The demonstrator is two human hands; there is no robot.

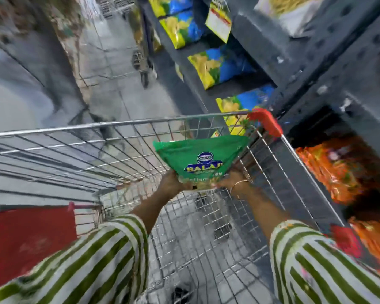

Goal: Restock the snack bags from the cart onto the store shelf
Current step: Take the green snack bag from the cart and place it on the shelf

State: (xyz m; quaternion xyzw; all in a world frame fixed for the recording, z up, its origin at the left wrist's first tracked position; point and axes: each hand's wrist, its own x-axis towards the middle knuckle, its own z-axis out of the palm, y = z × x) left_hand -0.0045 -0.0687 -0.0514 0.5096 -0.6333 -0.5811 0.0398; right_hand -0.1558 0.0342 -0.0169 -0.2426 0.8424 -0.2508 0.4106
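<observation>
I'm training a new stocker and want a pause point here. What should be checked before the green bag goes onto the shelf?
1. Both hands on the green snack bag: ok; left hand and right hand grip its lower end.
2. Bag lifted clear of the wire cart: ok, held above the basket.
3. Matching green bags on the dark metal shelf: not ok; only yellow-and-blue bags and orange bags visible.
4. Free shelf slot: cannot tell, picture blurred.
5. More bags left in the cart: none visible.
</observation>
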